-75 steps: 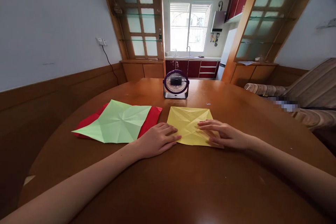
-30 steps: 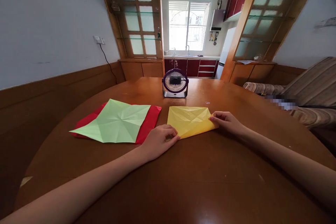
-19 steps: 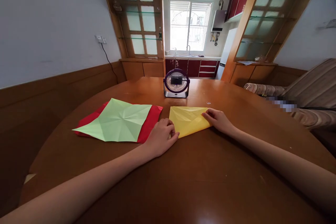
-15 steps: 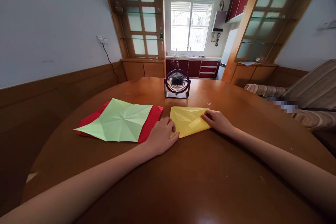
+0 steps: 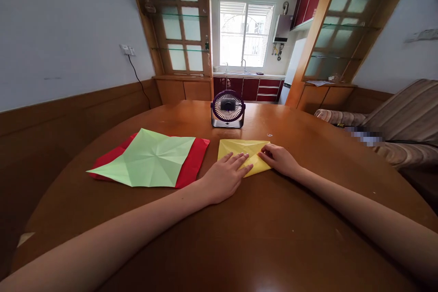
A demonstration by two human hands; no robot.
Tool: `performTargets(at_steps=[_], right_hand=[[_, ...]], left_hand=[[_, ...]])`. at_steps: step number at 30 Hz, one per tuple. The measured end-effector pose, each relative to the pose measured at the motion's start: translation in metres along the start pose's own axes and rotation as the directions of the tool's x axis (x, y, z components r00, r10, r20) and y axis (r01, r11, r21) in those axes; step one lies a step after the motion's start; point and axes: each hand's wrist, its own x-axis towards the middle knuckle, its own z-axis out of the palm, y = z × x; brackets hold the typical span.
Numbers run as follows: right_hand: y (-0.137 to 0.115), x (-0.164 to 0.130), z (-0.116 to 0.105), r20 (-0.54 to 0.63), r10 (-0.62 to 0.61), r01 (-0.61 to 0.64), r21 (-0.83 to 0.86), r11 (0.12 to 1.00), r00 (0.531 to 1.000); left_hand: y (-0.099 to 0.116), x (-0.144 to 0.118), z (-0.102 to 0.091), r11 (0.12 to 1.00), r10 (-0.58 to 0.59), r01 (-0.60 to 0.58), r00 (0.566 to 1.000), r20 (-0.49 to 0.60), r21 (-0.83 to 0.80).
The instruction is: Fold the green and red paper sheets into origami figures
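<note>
Round brown wooden table (image 5: 239, 237) under both hands, shiny. Small purple round fan (image 5: 227, 108) on table, past hands. White wall with brown wood lower part (image 5: 68, 54) far left of left hand; white socket with black cord (image 5: 125, 49) there. Bright window (image 5: 245, 34) straight ahead, red kitchen cupboards (image 5: 255, 89) below. Striped sofa (image 5: 404, 118) right of right hand.

left hand (image 5: 226, 178) covers the near-left part of the yellow paper (image 5: 239, 147); right hand (image 5: 278, 159) hides its right corner. green sheet (image 5: 150, 157) overlaps most of the red sheet (image 5: 193, 164). Both forearms cut off at frame bottom. Blurred patch on the sofa (image 5: 404, 114).
</note>
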Motion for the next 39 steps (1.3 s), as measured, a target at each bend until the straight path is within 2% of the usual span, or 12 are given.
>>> performTargets(at_steps=[5,9,13,16,19,22,26,39], right_hand=[[0.0,0.001,0.001,0.002,0.019,-0.019,-0.038,0.999,1.0],[0.002,0.001,0.003,-0.039,0.026,-0.027,-0.041,0.999,0.999],[0.004,0.0,0.003,-0.103,-0.01,0.005,-0.04,0.999,0.995],[0.002,-0.002,0.001,-0.19,-0.097,0.091,-0.04,0.995,0.977],[-0.004,-0.009,-0.004,-0.231,-0.273,0.266,-0.062,0.962,0.934],[-0.01,-0.018,-0.008,-0.129,-0.393,0.386,-0.079,0.919,0.91],[-0.014,-0.028,-0.012,0.012,-0.382,0.382,-0.048,0.923,0.924],[-0.015,-0.027,-0.013,0.04,-0.335,0.337,-0.045,0.94,0.941]], left_hand=[[0.005,-0.003,-0.002,0.993,0.041,-0.033,0.997,0.071,-0.117],[0.005,-0.004,-0.003,0.979,0.023,0.019,0.979,0.203,-0.205],[0.004,-0.005,-0.002,0.954,0.024,0.056,0.965,0.26,-0.294],[0.003,-0.005,0.0,0.946,0.024,0.063,0.965,0.262,-0.318],[0.002,-0.006,0.002,0.944,0.024,0.064,0.966,0.258,-0.325],[0.003,-0.006,0.002,0.944,0.01,0.079,0.964,0.264,-0.321],[0.006,-0.005,-0.001,0.946,-0.025,0.116,0.957,0.288,-0.303],[0.005,-0.006,0.001,0.948,-0.023,0.107,0.962,0.272,-0.3]])
